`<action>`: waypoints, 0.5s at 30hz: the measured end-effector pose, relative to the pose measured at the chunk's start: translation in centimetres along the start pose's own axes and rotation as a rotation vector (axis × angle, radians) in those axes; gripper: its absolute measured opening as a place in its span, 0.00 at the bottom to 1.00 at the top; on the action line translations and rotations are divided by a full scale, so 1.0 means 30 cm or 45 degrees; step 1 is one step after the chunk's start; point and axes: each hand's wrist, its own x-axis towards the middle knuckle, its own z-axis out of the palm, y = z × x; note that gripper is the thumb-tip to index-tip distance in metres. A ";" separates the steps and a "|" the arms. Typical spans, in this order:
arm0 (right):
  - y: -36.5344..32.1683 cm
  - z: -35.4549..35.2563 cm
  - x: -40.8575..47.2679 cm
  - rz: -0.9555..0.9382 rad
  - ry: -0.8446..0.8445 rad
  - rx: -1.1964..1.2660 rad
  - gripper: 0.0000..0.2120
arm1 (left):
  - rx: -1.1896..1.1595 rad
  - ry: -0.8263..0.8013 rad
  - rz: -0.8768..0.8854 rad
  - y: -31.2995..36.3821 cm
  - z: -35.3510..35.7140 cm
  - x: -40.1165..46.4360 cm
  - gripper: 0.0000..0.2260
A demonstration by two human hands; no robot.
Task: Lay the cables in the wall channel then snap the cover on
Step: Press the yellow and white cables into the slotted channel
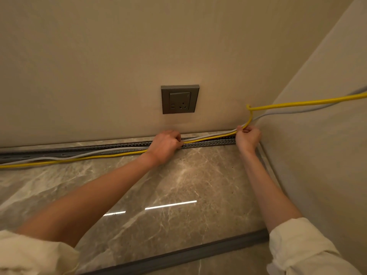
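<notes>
The yellow cable (208,138) and grey cable (206,135) are being pinched over the slotted channel (206,144) at the wall's foot by the left hand (165,145) and right hand (247,138), both grips curled closed.

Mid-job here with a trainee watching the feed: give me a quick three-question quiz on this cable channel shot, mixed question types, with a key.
1. True or false: both cables already lie fully inside the channel along its whole length.
2. Which cable runs nearer the floor edge at the left? A) yellow cable B) grey cable
3. Fill in: the grey strip lying on the floor nearest the camera is probably the channel's ____.

Key
1. False: between the left hand and right hand they arch above it, and at the left they stray outside.
2. A.
3. Cover, judging by its shape and colour.
</notes>
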 end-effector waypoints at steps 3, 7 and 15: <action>-0.016 0.017 -0.017 0.009 0.083 0.003 0.06 | 0.024 -0.014 -0.013 0.001 0.000 0.000 0.11; 0.001 0.023 -0.018 0.086 0.145 0.003 0.11 | 0.042 -0.089 0.004 0.003 -0.016 0.006 0.11; 0.055 -0.025 0.057 0.079 0.006 -0.045 0.06 | 0.147 -0.234 0.040 0.004 -0.032 0.028 0.17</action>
